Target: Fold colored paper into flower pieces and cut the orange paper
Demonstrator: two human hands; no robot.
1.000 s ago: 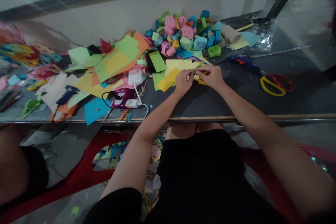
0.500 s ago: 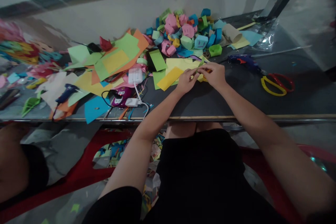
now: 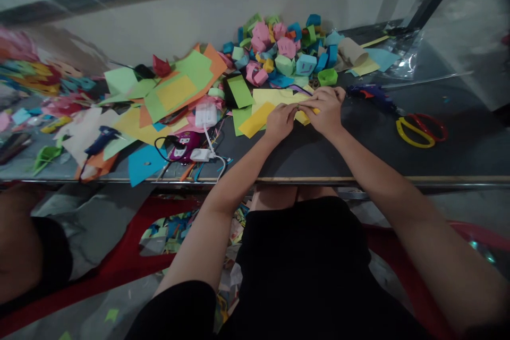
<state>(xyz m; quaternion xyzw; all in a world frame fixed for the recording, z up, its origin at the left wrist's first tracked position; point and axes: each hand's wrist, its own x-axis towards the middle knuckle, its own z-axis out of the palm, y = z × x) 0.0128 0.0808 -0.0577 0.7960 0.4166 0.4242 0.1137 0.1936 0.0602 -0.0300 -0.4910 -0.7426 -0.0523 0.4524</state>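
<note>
Both my hands meet over a small yellow paper piece (image 3: 303, 116) on the dark tabletop (image 3: 358, 149). My left hand (image 3: 280, 121) pinches its left side with curled fingers. My right hand (image 3: 325, 109) covers its right side, fingers closed down on it. Most of the piece is hidden under my fingers. Yellow sheets (image 3: 274, 96) and a yellow-orange strip (image 3: 255, 120) lie just behind and left of my hands.
A heap of folded paper cubes (image 3: 287, 50) sits at the back. Loose coloured sheets (image 3: 175, 90) spread to the left, with a white charger and cable (image 3: 204, 135). A blue glue gun (image 3: 368, 93) and yellow-red scissors (image 3: 420, 127) lie right. Another person's arm (image 3: 24, 249) is lower left.
My right hand has shifted slightly up and right, closing further over the yellow piece. The green sliver seen between my fingers earlier is now hidden.
</note>
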